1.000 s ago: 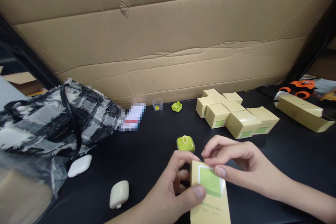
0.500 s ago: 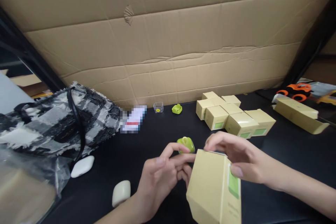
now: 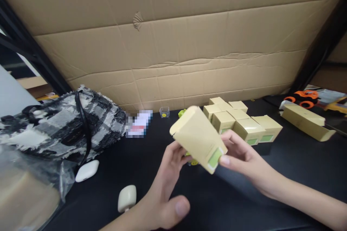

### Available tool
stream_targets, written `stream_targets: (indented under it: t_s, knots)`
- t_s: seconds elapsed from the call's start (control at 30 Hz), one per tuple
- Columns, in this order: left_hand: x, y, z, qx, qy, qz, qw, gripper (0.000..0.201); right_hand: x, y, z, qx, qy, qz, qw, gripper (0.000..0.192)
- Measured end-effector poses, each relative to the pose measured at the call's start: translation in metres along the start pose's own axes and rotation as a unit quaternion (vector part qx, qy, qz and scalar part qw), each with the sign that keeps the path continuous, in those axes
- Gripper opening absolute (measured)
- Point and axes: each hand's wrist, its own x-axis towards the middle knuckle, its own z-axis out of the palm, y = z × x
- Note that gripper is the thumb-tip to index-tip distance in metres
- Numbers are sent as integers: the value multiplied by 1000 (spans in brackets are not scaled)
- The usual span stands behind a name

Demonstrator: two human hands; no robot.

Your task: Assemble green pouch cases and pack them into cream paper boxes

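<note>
Both hands are up off the black table (image 3: 271,195) with a small tan carton (image 3: 196,137), green label near its lower end, tilted with one end pointing up and away. The right hand (image 3: 244,160) pinches it, thumb on the label end and fingers behind; the left hand (image 3: 168,187) is mostly open, fingertips touching the underside, thumb free. The box looks like thin folded card, so light and easy to dent; I'd grip it by the edges and corners, not the flat panels. A green gadget (image 3: 193,161) peeks out just under it, and more identical cartons (image 3: 241,122) sit behind.
</note>
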Motion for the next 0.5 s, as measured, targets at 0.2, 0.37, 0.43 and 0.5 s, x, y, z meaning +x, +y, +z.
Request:
stream_targets:
  t_s: [0.2,0.37,0.43,0.5]
  knots:
    - [-4,-17,-6,181,77,96,976,51,18,-1,-5,-124,-47,-41,990,18]
    - [-10,-21,-6,275,-13,126,953,74,38,16,-8,-267,-60,-50,960,39]
    - [-11,-22,-6,297,-61,106,947,72,40,25,-6,-288,-85,-58,952,49]
    - [-10,-25,-7,302,-101,76,945,71,39,32,-5,-306,-97,-62,945,50]
